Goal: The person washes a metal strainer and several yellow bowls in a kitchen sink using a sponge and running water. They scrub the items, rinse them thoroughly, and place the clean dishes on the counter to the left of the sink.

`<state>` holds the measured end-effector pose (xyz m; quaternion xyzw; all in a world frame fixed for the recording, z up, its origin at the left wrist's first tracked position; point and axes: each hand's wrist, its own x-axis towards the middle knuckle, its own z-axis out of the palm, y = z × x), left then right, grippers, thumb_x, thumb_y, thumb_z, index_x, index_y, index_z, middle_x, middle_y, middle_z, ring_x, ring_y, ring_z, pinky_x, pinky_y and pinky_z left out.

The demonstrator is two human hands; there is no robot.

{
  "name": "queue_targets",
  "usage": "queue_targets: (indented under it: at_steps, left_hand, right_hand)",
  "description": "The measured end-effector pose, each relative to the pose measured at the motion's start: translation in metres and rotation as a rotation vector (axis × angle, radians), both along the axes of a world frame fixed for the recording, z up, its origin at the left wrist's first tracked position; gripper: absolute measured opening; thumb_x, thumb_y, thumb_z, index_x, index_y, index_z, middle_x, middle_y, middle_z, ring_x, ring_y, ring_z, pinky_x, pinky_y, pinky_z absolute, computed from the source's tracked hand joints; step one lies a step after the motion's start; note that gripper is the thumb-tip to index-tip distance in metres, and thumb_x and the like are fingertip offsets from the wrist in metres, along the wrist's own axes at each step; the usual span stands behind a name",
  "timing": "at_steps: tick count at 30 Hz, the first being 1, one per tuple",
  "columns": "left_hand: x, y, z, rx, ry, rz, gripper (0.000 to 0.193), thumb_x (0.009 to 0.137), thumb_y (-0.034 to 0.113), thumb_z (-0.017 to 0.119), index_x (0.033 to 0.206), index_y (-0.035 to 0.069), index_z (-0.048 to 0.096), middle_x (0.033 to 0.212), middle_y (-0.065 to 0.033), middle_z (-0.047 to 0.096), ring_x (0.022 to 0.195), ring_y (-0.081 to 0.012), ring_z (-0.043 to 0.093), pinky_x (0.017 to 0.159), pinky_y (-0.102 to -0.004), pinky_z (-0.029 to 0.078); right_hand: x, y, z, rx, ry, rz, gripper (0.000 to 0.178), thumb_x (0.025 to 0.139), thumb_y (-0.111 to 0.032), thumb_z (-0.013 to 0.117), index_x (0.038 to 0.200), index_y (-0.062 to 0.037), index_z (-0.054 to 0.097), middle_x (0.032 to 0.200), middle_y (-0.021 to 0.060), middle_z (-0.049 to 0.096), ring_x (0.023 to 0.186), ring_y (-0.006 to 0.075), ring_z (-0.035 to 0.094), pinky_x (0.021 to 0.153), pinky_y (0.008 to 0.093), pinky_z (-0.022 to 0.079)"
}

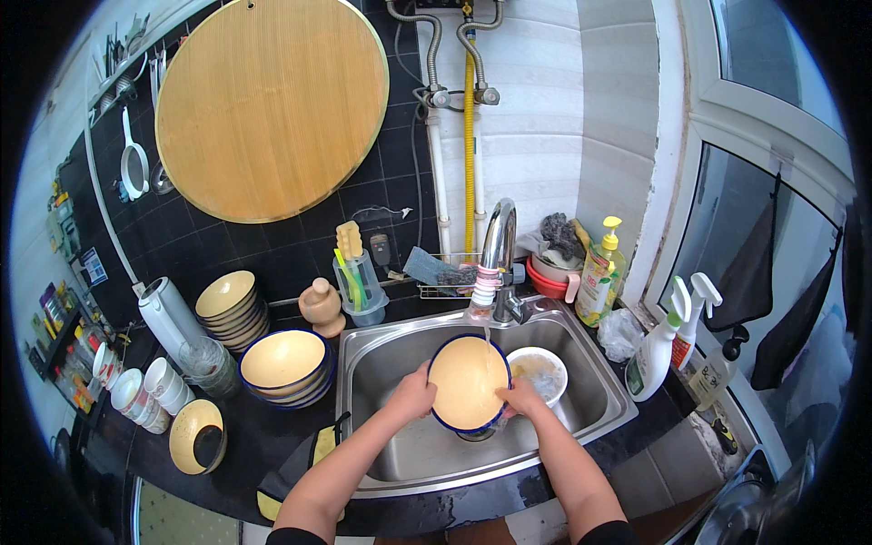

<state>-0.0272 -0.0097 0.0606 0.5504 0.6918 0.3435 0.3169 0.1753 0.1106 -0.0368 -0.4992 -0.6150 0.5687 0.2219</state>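
Note:
A cream bowl with a dark blue rim (468, 383) is held over the sink, its inside facing me. My left hand (414, 394) grips its left edge and my right hand (521, 398) its lower right edge, fingers partly hidden behind it. A thin stream of water falls from the chrome faucet (502, 238) onto the bowl's upper right part. Behind my right hand, a white bowl (549, 356) with cloudy water stands in the steel sink (381, 461).
Left on the black counter are large stacked bowls (283, 360), smaller stacked bowls (227, 304), a single bowl (188, 434), cups (165, 381) and a yellow-black cloth (300, 468). Right of the sink stand a dish soap bottle (599, 277) and spray bottles (656, 356). A round wooden board (272, 109) hangs behind.

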Motion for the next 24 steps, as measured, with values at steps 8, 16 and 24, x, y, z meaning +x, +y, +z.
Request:
queue_targets:
  at_steps: [8,16,24]
  left_hand:
    - [-0.045,0.016,-0.051,-0.283,-0.451,0.204,0.027,0.082,0.016,0.036,0.098,-0.004,0.046,0.068,-0.0185,0.059,0.045,-0.0223,0.056,0.039,-0.0336,0.046]
    - [-0.001,0.01,-0.009,0.12,0.218,0.087,0.025,0.076,0.016,0.043,0.085,-0.005,0.054,0.067,-0.026,0.058,0.06,-0.0376,0.058,0.057,-0.045,0.048]
    - [-0.007,-0.04,0.008,0.311,0.548,-0.071,0.052,0.081,0.012,0.042,0.131,0.008,0.028,0.064,-0.0217,0.056,0.06,-0.0372,0.057,0.056,-0.0459,0.046]
  right_hand:
    - [-0.007,0.0,0.012,0.089,0.17,-0.157,0.022,0.073,-0.019,0.064,0.075,0.0021,0.06,0.053,0.0041,0.055,0.039,0.0105,0.049,0.033,0.0237,0.036]
    - [-0.004,0.006,-0.017,-0.099,-0.104,0.01,0.022,0.076,-0.018,0.062,0.077,0.003,0.059,0.059,0.0088,0.057,0.043,0.0173,0.055,0.039,0.0272,0.046]
    - [-0.011,-0.004,-0.01,-0.138,0.152,0.15,0.023,0.079,-0.014,0.061,0.096,-0.0008,0.057,0.077,0.0089,0.063,0.061,0.0197,0.064,0.047,0.0258,0.051]
